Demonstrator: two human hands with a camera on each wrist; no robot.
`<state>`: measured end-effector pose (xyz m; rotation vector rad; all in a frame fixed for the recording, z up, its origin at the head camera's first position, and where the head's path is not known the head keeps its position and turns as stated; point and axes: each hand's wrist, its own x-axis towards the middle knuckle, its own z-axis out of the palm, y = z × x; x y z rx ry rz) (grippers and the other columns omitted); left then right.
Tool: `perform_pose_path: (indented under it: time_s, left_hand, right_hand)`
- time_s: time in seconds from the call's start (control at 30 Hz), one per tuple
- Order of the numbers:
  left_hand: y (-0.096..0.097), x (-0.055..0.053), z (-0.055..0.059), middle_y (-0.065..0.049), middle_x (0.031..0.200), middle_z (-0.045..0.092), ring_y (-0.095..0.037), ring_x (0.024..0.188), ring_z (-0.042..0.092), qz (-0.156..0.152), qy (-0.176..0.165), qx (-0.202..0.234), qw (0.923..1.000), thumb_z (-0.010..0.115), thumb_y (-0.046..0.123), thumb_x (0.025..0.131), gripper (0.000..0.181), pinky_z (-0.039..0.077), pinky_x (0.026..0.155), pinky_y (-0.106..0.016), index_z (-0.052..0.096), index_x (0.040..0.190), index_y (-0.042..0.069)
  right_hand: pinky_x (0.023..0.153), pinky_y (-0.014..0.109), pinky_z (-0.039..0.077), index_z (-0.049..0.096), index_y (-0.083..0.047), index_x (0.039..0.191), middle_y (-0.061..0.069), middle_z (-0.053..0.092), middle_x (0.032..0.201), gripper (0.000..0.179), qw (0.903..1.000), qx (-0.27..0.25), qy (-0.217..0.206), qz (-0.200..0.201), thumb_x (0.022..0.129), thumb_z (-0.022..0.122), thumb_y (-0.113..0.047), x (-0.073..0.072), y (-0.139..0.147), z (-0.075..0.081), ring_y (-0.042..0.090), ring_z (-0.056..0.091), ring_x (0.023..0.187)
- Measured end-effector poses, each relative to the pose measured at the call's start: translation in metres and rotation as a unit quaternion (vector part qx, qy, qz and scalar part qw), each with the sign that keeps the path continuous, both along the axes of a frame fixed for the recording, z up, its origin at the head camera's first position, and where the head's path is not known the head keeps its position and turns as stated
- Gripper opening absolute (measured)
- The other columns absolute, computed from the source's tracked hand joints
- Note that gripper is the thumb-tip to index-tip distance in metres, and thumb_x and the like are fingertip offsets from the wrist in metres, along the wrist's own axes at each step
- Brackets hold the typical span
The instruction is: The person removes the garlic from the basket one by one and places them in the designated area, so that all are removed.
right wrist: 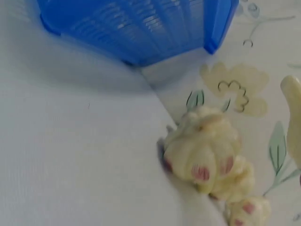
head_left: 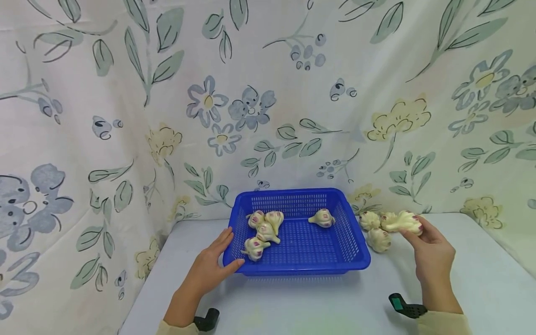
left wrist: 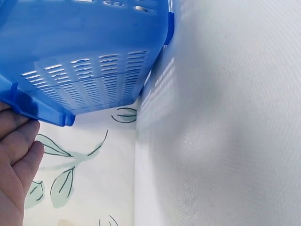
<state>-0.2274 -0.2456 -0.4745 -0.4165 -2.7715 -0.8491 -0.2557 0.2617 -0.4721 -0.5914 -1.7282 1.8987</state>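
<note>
My right hand (head_left: pixel 435 256) pinches a garlic bulb (head_left: pixel 407 221) between thumb and fingers, right of the basket; in the right wrist view its pale stem end shows at the right edge. Beneath and beside it, several more white-and-purple garlic bulbs (head_left: pixel 379 240) lie on the table. My left hand (head_left: pixel 204 270) rests at the left rim of a blue plastic basket (head_left: pixel 305 267), fingers extended along the side and thumb near the front corner. Inside the basket, several bulbs (head_left: pixel 265 231) cluster on the left, and a single bulb (head_left: pixel 322 217) lies toward the back right.
The basket stands on a white table (head_left: pixel 289 307), near its back edge. A white cloth (head_left: pixel 293 107) printed with flowers and leaves hangs behind the table and along its left side.
</note>
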Motion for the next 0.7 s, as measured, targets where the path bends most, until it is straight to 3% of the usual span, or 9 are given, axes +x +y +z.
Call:
perform_pose_path:
  time_s: [0.13,0.37,0.43,0.6,0.7]
  left_hand:
    - [0.0,0.0,0.001,0.002,0.16,0.031,-0.024,0.147,0.032,-0.002,-0.003,0.0,1.0,0.072,0.052,0.085,0.081,0.038,0.111,-0.056,0.042,0.15,0.014]
    - [0.0,0.0,0.0,0.003,0.159,0.032,-0.023,0.146,0.032,-0.003,-0.001,0.0,1.0,0.069,0.058,0.084,0.083,0.038,0.11,-0.055,0.042,0.15,0.014]
    - [0.0,-0.001,-0.001,0.002,0.16,0.032,-0.024,0.146,0.032,-0.003,0.001,0.0,1.0,0.069,0.058,0.085,0.083,0.038,0.11,-0.056,0.042,0.15,0.013]
    - [0.0,-0.001,-0.001,0.001,0.159,0.032,-0.025,0.146,0.033,-0.004,0.008,0.0,1.0,0.068,0.058,0.085,0.083,0.038,0.11,-0.056,0.043,0.15,0.012]
    - [-0.001,-0.002,-0.002,0.002,0.159,0.032,-0.025,0.146,0.033,-0.005,0.01,-0.002,0.9999,0.066,0.062,0.085,0.085,0.039,0.109,-0.057,0.043,0.15,0.013]
  right_hand:
    - [0.079,0.0,0.043,0.047,-0.016,0.147,-0.001,0.04,0.155,0.066,0.9977,-0.015,-0.065,-0.015,0.087,0.075,-0.012,0.001,0.011,-0.011,0.007,0.04,0.141]
    - [0.101,0.011,0.039,0.041,-0.02,0.151,-0.003,0.033,0.159,0.068,0.9871,0.0,-0.157,-0.029,0.09,0.071,-0.02,-0.001,0.025,-0.028,0.007,0.034,0.142]
    - [0.103,0.012,0.039,0.04,-0.02,0.151,-0.001,0.032,0.16,0.069,0.9846,0.011,-0.172,-0.031,0.09,0.071,-0.022,-0.002,0.028,-0.031,0.009,0.034,0.142]
    - [0.085,0.004,0.046,0.039,-0.018,0.152,0.004,0.031,0.16,0.069,0.9799,0.035,-0.194,-0.033,0.09,0.069,-0.022,-0.004,0.034,-0.039,0.012,0.036,0.14]
    - [0.095,0.01,0.046,0.038,-0.017,0.152,0.006,0.03,0.161,0.068,0.9761,0.055,-0.208,-0.028,0.091,0.067,-0.022,-0.005,0.034,-0.041,0.014,0.035,0.142]
